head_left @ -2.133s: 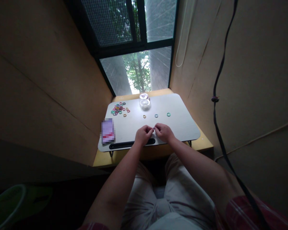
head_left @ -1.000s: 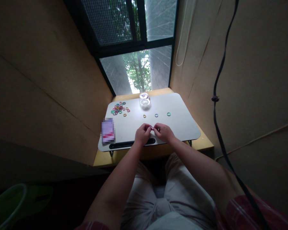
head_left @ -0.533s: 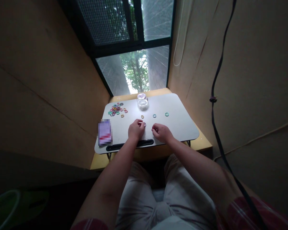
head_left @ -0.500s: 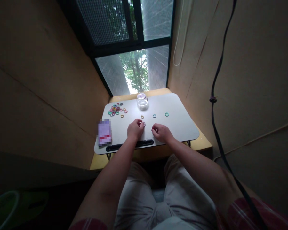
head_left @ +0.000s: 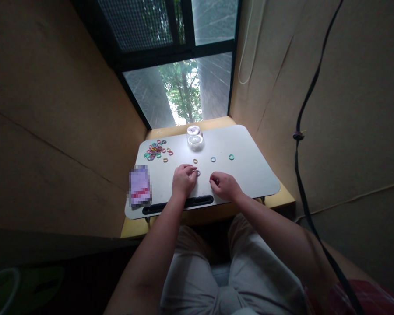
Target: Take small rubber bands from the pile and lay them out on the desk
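My left hand (head_left: pixel 184 180) rests on the white table (head_left: pixel 249 175), its fingers bent and apart. Just at its thumb and fingertips lies a pale purple hair tie (head_left: pixel 198 173); whether they touch is unclear. To the right, my right hand (head_left: pixel 224 186) is closed with its fingers curled in; what it may hold is hidden. Beyond the hands, a yellow hair tie (head_left: pixel 195 161), a blue hair tie (head_left: pixel 213 159) and a green hair tie (head_left: pixel 231 157) lie spaced in a row. A pile of mixed hair ties (head_left: pixel 155 151) sits at the far left.
A clear plastic jar (head_left: pixel 195 138) stands at the back of the table. A blurred purple packet (head_left: pixel 139 186) lies at the left edge. Along the front runs a black slot (head_left: pixel 197 201). A dark cord (head_left: pixel 302 175) hangs at the right, and a window (head_left: pixel 180 92) is behind.
The purple hair tie now shows more fully beside my left fingers, which have straightened a little. My right hand stays closed in nearly the same place. The view has shifted slightly.
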`<state>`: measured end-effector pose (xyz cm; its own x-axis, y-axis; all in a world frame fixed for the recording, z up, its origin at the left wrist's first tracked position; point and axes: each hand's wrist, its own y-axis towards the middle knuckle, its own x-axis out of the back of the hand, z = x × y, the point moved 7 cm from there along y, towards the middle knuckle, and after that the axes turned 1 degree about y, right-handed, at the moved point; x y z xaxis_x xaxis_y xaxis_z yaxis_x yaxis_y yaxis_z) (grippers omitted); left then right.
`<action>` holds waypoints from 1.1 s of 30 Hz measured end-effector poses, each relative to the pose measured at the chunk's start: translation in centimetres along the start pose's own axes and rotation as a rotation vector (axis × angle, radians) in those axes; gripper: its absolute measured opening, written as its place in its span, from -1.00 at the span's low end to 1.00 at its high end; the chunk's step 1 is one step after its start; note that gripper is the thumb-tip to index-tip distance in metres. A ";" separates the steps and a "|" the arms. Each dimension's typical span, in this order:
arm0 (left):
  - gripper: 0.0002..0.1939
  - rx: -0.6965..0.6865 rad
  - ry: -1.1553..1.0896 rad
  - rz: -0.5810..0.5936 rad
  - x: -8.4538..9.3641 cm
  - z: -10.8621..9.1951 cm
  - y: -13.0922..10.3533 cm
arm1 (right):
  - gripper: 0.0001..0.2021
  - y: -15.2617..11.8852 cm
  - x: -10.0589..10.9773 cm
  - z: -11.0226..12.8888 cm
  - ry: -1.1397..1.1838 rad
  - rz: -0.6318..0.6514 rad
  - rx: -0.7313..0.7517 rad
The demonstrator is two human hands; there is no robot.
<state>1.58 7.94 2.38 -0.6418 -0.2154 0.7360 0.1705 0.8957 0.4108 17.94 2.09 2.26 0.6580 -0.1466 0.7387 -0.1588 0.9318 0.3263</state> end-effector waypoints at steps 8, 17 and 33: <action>-0.80 -0.009 0.034 0.043 -0.4 -0.4 0.0 | -0.90 0.3 -0.3 -0.2 -0.008 0.007 -0.004; -0.63 0.163 -0.011 -0.049 0.3 2.9 2.0 | -0.90 0.5 -0.5 -0.5 -0.005 0.012 -0.014; -0.72 0.097 0.637 0.234 2.1 6.6 10.1 | -0.91 0.5 -0.2 -0.3 0.008 0.006 -0.021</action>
<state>-2.96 19.14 4.49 -0.0260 -0.1722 0.9847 0.1639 0.9710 0.1741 17.92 2.73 2.09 0.6633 -0.1385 0.7354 -0.1471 0.9394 0.3096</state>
